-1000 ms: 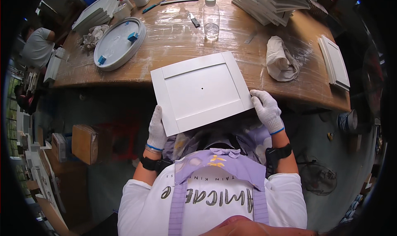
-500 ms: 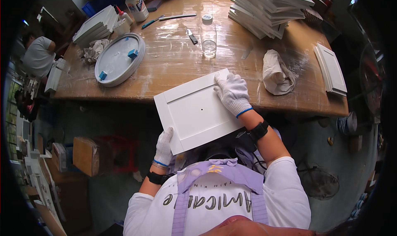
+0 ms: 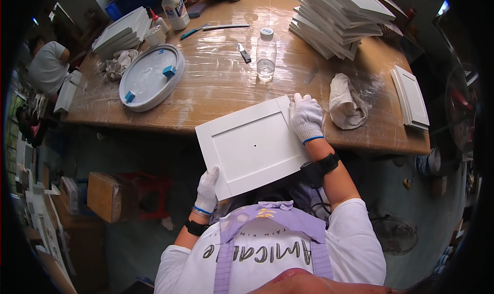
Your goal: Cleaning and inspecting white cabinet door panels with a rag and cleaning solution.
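At the far left another person in a grey shirt [image 3: 47, 67] sits by the end of the wooden table [image 3: 216, 88], well apart from the work. On the table's left part lie a crumpled rag [image 3: 119, 63], a stack of white panels [image 3: 122, 30] and a round white lid [image 3: 152, 78] with small blue blocks on it; behind them stands a white glue bottle [image 3: 175, 9]. Nearer the person, the left hand [image 3: 208, 190], in a white glove, grips the lower left corner of a white framed panel [image 3: 253, 145], with the fingers folded round its edge. The panel is held tilted in front of the person's chest, its upper edge at or just over the near edge of the table; it has a raised border, a sunken middle and a small dark hole at the centre. It looks stiff and flat, probably fairly light for its size, and its smooth painted face may be slippery and easy to mark, so the raised border and the corners seem the safest places to grip it. The right hand [image 3: 305, 117], also gloved, lies on the panel's upper right corner, fingers close together and pressed flat on the border. Behind it stands a clear plastic bottle [image 3: 266, 55] with a small knife [image 3: 244, 52] beside. Further right sit a tall stack of white panels [image 3: 342, 18], a bunched cloth [image 3: 346, 102] and one more panel [image 3: 410, 96] near the table's right end
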Action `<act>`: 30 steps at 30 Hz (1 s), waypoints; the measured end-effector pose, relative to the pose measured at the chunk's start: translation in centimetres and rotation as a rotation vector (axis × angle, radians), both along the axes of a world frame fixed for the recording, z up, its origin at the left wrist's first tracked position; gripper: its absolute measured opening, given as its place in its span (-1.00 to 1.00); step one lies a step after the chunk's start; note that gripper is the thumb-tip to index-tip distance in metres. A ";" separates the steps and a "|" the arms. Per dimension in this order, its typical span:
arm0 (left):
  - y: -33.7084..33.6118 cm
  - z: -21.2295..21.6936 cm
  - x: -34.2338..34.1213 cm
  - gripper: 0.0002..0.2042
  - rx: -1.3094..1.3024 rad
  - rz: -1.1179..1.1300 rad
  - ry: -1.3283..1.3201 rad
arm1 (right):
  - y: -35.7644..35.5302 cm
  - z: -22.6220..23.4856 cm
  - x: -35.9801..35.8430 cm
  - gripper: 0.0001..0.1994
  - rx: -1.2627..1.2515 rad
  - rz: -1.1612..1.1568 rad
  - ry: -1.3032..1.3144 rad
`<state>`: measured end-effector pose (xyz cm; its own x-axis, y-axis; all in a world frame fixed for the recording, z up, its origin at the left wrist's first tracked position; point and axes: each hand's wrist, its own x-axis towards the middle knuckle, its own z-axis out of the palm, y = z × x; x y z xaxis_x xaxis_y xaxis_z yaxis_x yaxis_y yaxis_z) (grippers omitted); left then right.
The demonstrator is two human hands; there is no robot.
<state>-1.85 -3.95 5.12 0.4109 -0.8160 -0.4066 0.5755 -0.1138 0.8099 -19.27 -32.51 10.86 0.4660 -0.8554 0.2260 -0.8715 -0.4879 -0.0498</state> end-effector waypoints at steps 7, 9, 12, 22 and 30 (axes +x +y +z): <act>1.0 -1.4 0.4 -0.60 0.023 0.014 0.023 | -0.6 -0.9 0.0 -0.83 -0.079 0.066 -0.269; 0.5 -1.5 -0.2 -0.58 0.006 0.015 0.043 | -1.7 -1.5 -1.6 -0.87 0.068 0.085 -0.372; -1.0 -2.2 -1.3 -0.50 0.158 -0.017 -0.205 | -5.5 -3.9 -5.3 -0.88 0.448 0.113 -0.614; -1.2 0.8 -0.9 -0.46 0.214 0.071 -0.396 | -1.6 -2.6 -6.9 -0.90 -0.421 0.668 -0.306; 1.9 4.3 1.8 -0.44 -0.190 0.075 -0.316 | -1.2 -1.5 -7.7 -0.78 -0.303 0.904 -0.142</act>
<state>-0.06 -2.05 9.46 0.5536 -0.8274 -0.0943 0.2948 0.0889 0.9514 -26.97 -33.72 9.34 0.8714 -0.0832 0.4835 -0.1559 -0.9814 0.1121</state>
